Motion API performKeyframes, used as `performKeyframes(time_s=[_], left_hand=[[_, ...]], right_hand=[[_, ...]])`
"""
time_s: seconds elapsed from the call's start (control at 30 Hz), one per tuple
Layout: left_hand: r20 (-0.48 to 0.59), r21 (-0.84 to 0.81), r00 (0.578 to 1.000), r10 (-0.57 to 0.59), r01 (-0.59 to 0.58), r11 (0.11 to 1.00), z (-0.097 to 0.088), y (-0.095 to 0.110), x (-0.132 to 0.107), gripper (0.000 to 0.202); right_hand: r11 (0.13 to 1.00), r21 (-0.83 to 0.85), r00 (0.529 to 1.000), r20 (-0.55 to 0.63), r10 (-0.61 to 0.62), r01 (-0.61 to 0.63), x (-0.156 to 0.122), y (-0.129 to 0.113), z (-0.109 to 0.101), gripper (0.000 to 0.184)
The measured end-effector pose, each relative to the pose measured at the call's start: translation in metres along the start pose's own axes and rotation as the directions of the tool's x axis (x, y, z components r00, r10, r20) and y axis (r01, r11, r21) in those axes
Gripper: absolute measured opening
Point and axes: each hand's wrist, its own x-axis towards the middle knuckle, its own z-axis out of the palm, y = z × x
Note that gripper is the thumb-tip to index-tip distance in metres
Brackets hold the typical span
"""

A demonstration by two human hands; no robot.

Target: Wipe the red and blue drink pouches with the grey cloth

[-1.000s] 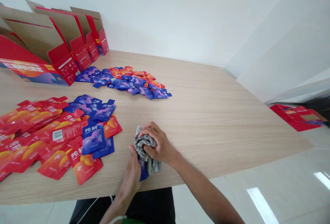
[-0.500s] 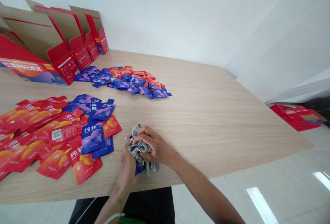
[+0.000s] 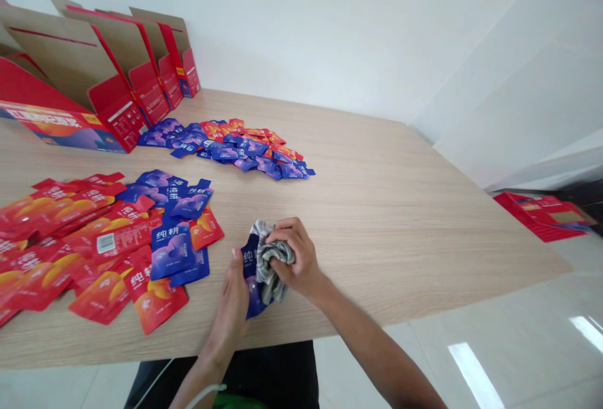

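Near the table's front edge, my left hand (image 3: 235, 293) grips a dark blue pouch (image 3: 252, 299) by its left side, with the thumb along its edge. Bunched in my right hand (image 3: 296, 258) is a grey striped cloth (image 3: 273, 264), which lies against the pouch's face and covers its right part. The fingers of my right hand are curled round the cloth. Just left of my hands lie loose blue pouches (image 3: 170, 252) and red-orange pouches (image 3: 157, 296), partly overlapping each other.
A larger heap of red pouches (image 3: 89, 233) spreads over the left of the wooden table (image 3: 377, 220). Further back lies a mixed row of blue and orange pouches (image 3: 245, 148). Open red cartons (image 3: 117, 114) stand at the back left; another red box (image 3: 541, 214) is beyond the table's right edge.
My right hand and the cloth have moved right and slightly up across the pouch, so more of its blue face and white lettering shows. My left hand keeps its hold.
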Motion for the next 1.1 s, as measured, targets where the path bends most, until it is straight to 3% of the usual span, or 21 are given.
performKeyframes(time_s=[0.07, 0.1, 0.2, 0.27, 0.33, 0.4, 0.5, 0.6, 0.7, 0.83, 0.97, 1.1], left_hand=[[-0.006, -0.026, 0.997, -0.081, 0.081, 0.996, 0.0, -0.001, -0.002, 0.065], [-0.009, -0.044, 0.996, -0.092, 0.092, 0.995, 0.001, 0.001, -0.003, 0.066], [-0.014, -0.105, 0.999, -0.04, 0.038, 0.994, 0.007, 0.014, -0.006, 0.066], [-0.018, -0.134, 1.0, 0.021, -0.023, 0.991, 0.01, 0.023, -0.008, 0.066], [-0.038, -0.129, 0.997, 0.063, -0.067, 0.989, 0.011, 0.027, -0.008, 0.069], [-0.07, -0.069, 0.995, 0.077, -0.082, 0.994, 0.009, 0.024, -0.008, 0.067], [-0.085, 0.09, 0.994, 0.062, -0.054, 0.994, 0.004, 0.01, -0.006, 0.055], [0.013, 0.27, 0.987, 0.159, -0.157, 0.95, -0.003, -0.005, -0.007, 0.046], [0.107, 0.365, 0.97, 0.22, -0.244, 0.899, -0.006, -0.014, -0.011, 0.043], [0.001, 0.324, 0.991, 0.137, -0.129, 0.937, -0.001, -0.012, -0.015, 0.043], [-0.101, 0.153, 0.995, 0.006, 0.01, 0.988, 0.008, 0.0, -0.012, 0.045], [-0.13, 0.052, 0.991, -0.024, 0.031, 0.998, 0.013, 0.021, -0.011, 0.054]], right_hand=[[1.0, 0.02, 0.996, -0.081, 0.023, -0.022, 0.003, -0.001, -0.005, 0.016], [0.999, 0.036, 0.998, -0.067, 0.017, -0.015, 0.004, -0.001, -0.006, 0.015], [0.995, 0.087, 0.983, 0.176, -0.058, 0.043, 0.002, 0.001, -0.005, 0.02], [0.991, 0.102, 0.918, 0.378, -0.122, 0.089, -0.002, 0.003, 0.0, 0.025], [0.987, 0.093, 0.867, 0.473, -0.158, 0.129, -0.006, 0.004, 0.006, 0.026], [0.987, 0.084, 0.879, 0.45, -0.16, 0.137, -0.008, 0.004, 0.011, 0.025], [0.994, 0.088, 0.937, 0.335, -0.097, 0.072, -0.006, 0.002, 0.012, 0.023], [0.995, 0.095, 0.982, 0.19, -0.002, -0.016, -0.002, -0.002, 0.008, 0.015], [0.995, 0.07, 0.993, 0.102, 0.065, -0.072, 0.001, -0.004, 0.005, 0.015], [0.994, 0.075, 0.988, 0.14, 0.071, -0.082, 0.002, -0.004, 0.005, 0.02], [0.994, 0.108, 0.98, 0.2, 0.004, -0.026, 0.001, -0.002, 0.006, 0.017], [0.994, 0.108, 0.956, 0.288, -0.048, 0.018, -0.001, 0.001, 0.006, 0.017]])
